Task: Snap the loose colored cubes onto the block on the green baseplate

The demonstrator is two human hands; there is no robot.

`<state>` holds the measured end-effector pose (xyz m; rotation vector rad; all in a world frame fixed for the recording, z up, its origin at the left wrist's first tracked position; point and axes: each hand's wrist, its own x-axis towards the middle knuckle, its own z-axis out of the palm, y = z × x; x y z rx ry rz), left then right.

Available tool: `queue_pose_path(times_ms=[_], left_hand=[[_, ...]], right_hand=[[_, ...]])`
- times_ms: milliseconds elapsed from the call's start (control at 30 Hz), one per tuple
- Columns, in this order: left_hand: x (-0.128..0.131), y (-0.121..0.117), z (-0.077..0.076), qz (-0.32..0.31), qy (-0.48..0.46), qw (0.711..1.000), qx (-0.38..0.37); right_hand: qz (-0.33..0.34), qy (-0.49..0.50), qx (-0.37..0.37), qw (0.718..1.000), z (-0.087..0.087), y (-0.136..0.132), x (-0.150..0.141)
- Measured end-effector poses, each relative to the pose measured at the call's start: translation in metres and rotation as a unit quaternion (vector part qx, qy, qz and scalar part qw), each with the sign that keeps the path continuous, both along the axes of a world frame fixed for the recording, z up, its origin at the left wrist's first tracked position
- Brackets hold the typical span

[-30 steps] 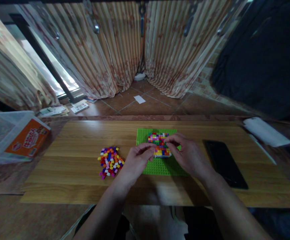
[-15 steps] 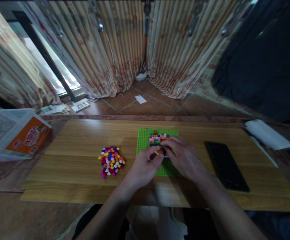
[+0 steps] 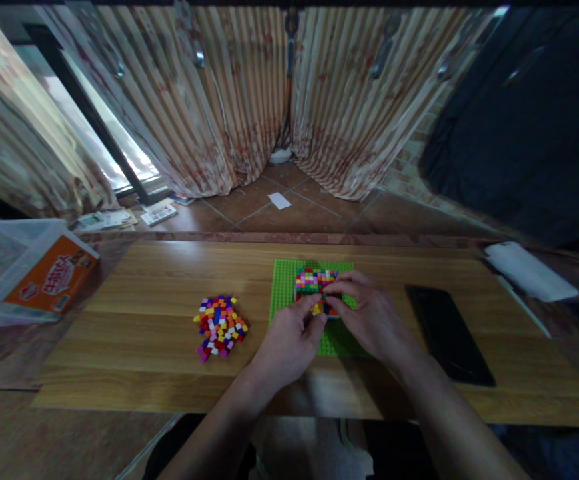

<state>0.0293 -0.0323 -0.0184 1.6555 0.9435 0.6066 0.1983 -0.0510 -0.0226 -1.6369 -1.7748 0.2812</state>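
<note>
A second ago, our left hand (image 3: pixel 286 340) was by the left edge of the bright block patch (image 3: pixel 314 279). Now it has slid over and hides most of the yellow front part, close to our right hand (image 3: pixel 369 313). We can't tell if either hand pinches a block. The patch sits on the green board (image 3: pixel 282 293). The loose block pile (image 3: pixel 219 325) looks the same.
</note>
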Motion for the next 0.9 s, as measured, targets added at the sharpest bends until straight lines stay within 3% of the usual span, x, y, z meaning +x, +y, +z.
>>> queue_pose_path(times_ms=[400,667,900], left_hand=[[0.004,-0.005,-0.009,-0.003,0.086,0.993,0.079],[0.007,-0.005,-0.01,0.005,0.129,0.986,0.109],[0.008,-0.006,-0.011,0.009,0.165,0.979,0.123]], right_hand=[[0.012,-0.014,0.03,0.999,-0.002,0.0,-0.007],[-0.053,0.108,-0.008,0.993,-0.006,0.002,-0.004],[-0.104,0.146,-0.04,0.983,-0.01,0.004,0.001]])
